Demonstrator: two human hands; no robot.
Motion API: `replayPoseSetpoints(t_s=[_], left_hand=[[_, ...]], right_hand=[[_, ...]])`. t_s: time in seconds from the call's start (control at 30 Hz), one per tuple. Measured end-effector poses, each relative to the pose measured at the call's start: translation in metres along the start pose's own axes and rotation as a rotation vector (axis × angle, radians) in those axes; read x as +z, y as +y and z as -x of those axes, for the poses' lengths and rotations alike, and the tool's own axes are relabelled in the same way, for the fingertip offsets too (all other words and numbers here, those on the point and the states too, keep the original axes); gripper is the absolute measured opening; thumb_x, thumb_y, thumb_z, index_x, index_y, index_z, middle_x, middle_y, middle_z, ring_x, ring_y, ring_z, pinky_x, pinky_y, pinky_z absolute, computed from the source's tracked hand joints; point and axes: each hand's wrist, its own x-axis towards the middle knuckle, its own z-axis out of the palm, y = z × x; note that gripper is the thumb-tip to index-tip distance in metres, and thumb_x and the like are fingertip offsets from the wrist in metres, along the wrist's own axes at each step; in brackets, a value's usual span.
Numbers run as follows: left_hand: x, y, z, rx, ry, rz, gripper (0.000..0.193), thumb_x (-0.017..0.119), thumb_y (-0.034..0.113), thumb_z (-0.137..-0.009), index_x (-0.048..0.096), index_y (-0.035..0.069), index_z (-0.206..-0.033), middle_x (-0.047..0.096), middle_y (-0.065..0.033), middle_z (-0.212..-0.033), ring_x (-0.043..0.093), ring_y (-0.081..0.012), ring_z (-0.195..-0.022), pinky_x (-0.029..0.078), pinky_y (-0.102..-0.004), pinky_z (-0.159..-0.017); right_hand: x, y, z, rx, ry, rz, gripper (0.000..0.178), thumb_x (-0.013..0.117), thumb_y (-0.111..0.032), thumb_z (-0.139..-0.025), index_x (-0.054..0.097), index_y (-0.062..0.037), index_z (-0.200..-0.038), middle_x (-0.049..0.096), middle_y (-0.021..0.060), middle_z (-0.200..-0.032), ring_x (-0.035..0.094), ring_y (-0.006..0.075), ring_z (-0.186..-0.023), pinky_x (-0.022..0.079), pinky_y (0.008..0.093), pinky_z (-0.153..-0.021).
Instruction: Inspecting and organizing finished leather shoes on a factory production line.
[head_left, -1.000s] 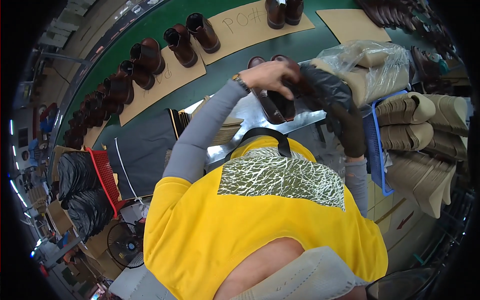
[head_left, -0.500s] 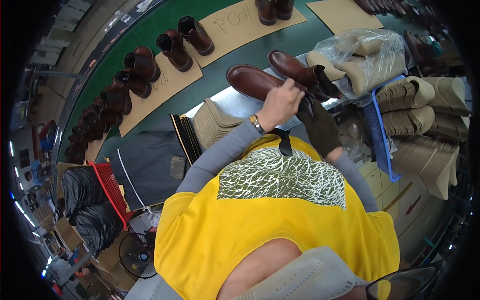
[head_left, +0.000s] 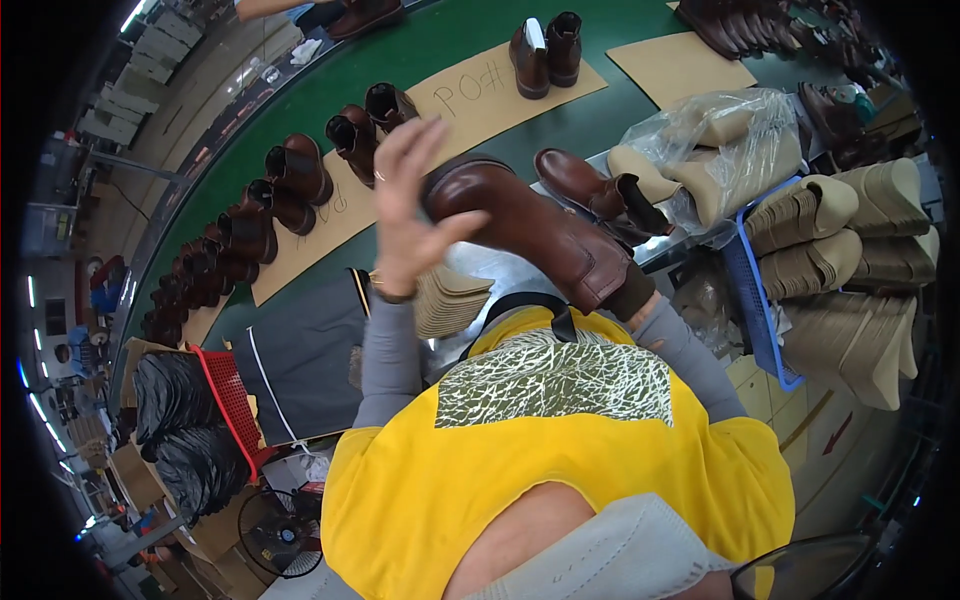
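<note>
A brown leather boot is held up on my right hand. That hand wears a dark glove and reaches inside the shaft, so its fingers are hidden. The toe points up and to the left. Beside the toe, my left hand is raised with its fingers spread and holds nothing; motion blurs it slightly. A second brown boot lies just beyond the held one, its dark opening toward the right.
Brown boots line the green table on cardboard sheets. On the right are a plastic bag of beige boot inserts and a blue basket. A red basket is at left. A co-worker's arm shows at the top.
The boot has risen and swung left, with my right hand now inside its shaft. My left hand has left the boot, moved left and opened. A co-worker's arm has appeared at the top.
</note>
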Motion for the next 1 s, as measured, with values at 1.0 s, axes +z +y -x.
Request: replayPoseSetpoints(t_s=[1.0], left_hand=[[-0.036, 0.036, -0.019, -0.053, 0.146, 0.994, 0.091, 0.052, 0.069, -0.073, 0.042, -0.002, -0.13, 0.048, -0.024, -0.123, 0.045, -0.0467, -0.12, 0.037, -0.0554, -0.101]], right_hand=[[-0.08, -0.092, 0.006, -0.397, 0.028, 0.32, 0.056, 0.064, -0.007, -0.085, 0.041, -0.0047, -0.136, 0.046, 0.0148, -0.136, 0.046, 0.0269, -0.124, 0.034, 0.0375, -0.106]])
